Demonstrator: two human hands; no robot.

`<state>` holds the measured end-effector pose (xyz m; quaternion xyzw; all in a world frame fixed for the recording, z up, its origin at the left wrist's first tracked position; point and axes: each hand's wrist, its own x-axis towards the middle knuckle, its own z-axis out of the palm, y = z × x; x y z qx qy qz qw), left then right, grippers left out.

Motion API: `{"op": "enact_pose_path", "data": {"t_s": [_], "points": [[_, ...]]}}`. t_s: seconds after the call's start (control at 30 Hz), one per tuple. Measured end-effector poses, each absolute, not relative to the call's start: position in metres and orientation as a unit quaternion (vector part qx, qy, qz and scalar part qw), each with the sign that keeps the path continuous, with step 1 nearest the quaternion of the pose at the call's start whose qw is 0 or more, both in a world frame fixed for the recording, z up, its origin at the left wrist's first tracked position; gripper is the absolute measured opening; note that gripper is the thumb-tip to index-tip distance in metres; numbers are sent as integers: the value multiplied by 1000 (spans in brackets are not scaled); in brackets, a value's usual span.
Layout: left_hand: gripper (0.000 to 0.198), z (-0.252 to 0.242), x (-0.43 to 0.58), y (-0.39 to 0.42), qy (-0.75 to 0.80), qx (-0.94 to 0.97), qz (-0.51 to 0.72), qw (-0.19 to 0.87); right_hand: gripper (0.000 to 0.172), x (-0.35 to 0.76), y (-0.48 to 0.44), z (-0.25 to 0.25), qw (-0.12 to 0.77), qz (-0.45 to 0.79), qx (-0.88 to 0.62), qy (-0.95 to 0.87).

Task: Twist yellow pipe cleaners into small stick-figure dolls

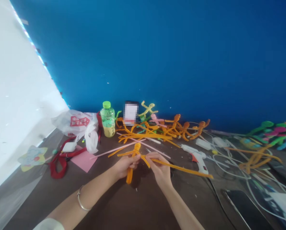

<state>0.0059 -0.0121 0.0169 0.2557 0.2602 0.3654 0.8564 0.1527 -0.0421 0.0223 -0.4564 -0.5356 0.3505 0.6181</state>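
My left hand [127, 164] is closed around the body of an orange pipe-cleaner figure [137, 148], whose bundled lower ends [129, 176] hang below the fist. Fingers of my right hand [160, 167] pinch a long orange pipe cleaner [188, 169] that stretches out to the right; its near end lies close to the figure. A short orange end [146, 162] slants between the two hands. Just beyond them rest pink pipe cleaners [158, 149] and a pile of loose orange pipe cleaners [145, 136].
Finished-looking orange figures [177, 123] line the wall. A green-capped bottle [108, 121] and a plastic bag [78, 124] stand back left. Pink paper [85, 161] and a red strap [57, 167] lie left. A glue gun [197, 158], white cables [229, 169] and a phone [245, 207] are right.
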Motion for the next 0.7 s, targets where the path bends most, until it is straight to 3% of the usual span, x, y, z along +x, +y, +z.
{"op": "enact_pose_path", "data": {"t_s": [0.17,0.27,0.37,0.53,0.7], "points": [[25,13,5,-10,234,190,367,880,14,157,-45,20,562,74,-430,-702],[26,11,6,-10,233,191,377,876,24,161,-46,17,522,-19,-401,-753],[29,9,7,-10,249,227,392,856,24,161,-46,17,487,-66,-401,-773],[34,7,11,-12,286,288,413,815,6,151,-49,23,525,13,-485,-700],[32,15,11,-15,323,357,445,755,22,145,-50,27,539,248,-583,-554]]}}
